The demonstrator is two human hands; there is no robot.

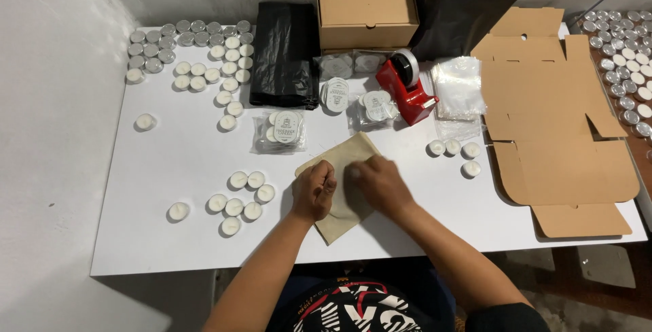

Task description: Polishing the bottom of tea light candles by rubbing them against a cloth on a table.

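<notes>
Only one view was given, taken from a camera worn on the person's head. It was aimed forward and steeply down over the near edge of the white surface (pixel 170 237), toward the far edge and the pale wall behind it. The whole surface was taken in, all four edges included, with a strip of floor seen past the right edge. The camera was set close enough that the forearms entered from the bottom of the frame and the hands (pixel 346 186) were caught a little below the middle. No second view was supplied, so no part of the scene was shared.
</notes>
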